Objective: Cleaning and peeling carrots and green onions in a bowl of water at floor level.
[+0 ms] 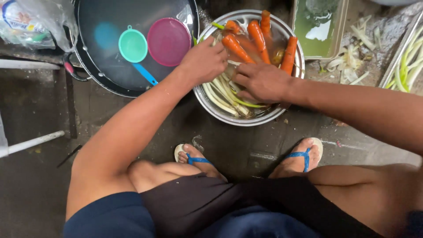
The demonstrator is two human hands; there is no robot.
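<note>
A round steel bowl (pixel 220 115) sits on the wet floor in front of my feet, filled with murky water, several orange carrots (pixel 256 37) and pale green-white leek stalks (pixel 222 94). My left hand (pixel 203 61) rests at the bowl's left rim, fingers curled over the stalks. My right hand (pixel 261 82) reaches in from the right and is closed on a bundle of the leek stalks in the water. Fingertips of both hands are partly hidden among the stalks.
A large dark wok (pixel 99 75) holds a teal strainer (pixel 133 47) and a pink lid (pixel 168 41) at upper left. A green tray (pixel 340 31) with water, leek trimmings (pixel 350 61) and a metal tray (pixel 407 57) lie at right. A white pipe (pixel 31 143) lies at left.
</note>
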